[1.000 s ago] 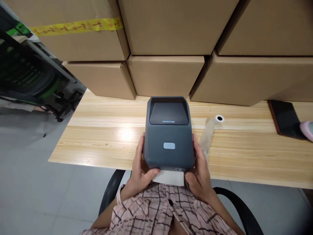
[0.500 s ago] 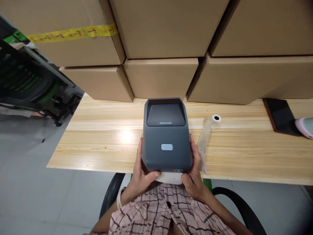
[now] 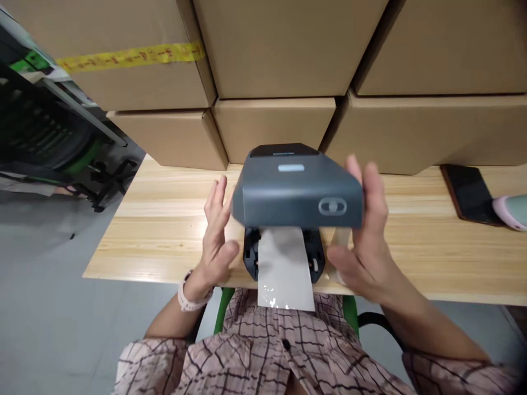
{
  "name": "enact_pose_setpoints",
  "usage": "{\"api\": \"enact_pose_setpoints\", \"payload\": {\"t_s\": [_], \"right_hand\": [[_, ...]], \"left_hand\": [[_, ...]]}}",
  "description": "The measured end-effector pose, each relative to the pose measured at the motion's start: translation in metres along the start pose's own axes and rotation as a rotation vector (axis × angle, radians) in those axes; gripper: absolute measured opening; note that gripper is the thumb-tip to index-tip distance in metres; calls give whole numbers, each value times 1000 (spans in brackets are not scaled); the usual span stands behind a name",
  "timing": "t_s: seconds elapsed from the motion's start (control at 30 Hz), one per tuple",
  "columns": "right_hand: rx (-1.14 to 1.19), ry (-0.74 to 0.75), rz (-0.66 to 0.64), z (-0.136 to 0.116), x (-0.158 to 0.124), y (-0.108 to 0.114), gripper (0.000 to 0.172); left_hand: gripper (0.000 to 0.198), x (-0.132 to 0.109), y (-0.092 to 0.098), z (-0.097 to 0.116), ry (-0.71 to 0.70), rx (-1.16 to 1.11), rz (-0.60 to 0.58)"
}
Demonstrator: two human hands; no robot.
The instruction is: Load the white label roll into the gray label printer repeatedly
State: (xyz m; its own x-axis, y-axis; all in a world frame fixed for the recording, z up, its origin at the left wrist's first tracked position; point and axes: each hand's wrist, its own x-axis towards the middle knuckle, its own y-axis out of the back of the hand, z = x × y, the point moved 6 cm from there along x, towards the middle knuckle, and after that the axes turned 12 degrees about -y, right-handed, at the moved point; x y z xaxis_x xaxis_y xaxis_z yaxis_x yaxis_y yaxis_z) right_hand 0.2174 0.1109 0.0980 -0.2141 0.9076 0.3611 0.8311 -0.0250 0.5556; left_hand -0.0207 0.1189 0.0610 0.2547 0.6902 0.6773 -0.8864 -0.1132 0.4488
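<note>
A dark grey label printer stands at the table's front edge with its lid (image 3: 296,197) swung up. Under the lid show the black base (image 3: 318,252) and a white paper strip (image 3: 286,269) that runs out over the edge toward me. My left hand (image 3: 216,236) is at the lid's left side, fingers spread and holding nothing. On the other side is my right hand (image 3: 366,236), slightly blurred, its fingers stretched up along the lid's right edge and its thumb apart below. Whether those fingers touch the lid, I cannot tell.
Stacked cardboard boxes (image 3: 272,126) line the back of the wooden table (image 3: 164,219). A phone (image 3: 469,192) and a pink-and-green object (image 3: 513,213) lie at the right. A pale strip (image 3: 341,237) lies partly behind my right hand. An office chair (image 3: 45,126) stands at far left.
The printer lid has gone from closed to raised, uncovering the base and the paper strip. Both hands have moved up and outward from the printer's lower sides.
</note>
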Motion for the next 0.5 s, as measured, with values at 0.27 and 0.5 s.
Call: {"api": "enact_pose_setpoints", "payload": {"t_s": [0.27, 0.5], "right_hand": [[-68, 76, 237, -12, 117, 17, 85], [-156, 68, 227, 17, 169, 21, 84]], "left_hand": [[89, 30, -19, -58, 244, -179, -163], [97, 1, -41, -72, 469, -397, -265]]}}
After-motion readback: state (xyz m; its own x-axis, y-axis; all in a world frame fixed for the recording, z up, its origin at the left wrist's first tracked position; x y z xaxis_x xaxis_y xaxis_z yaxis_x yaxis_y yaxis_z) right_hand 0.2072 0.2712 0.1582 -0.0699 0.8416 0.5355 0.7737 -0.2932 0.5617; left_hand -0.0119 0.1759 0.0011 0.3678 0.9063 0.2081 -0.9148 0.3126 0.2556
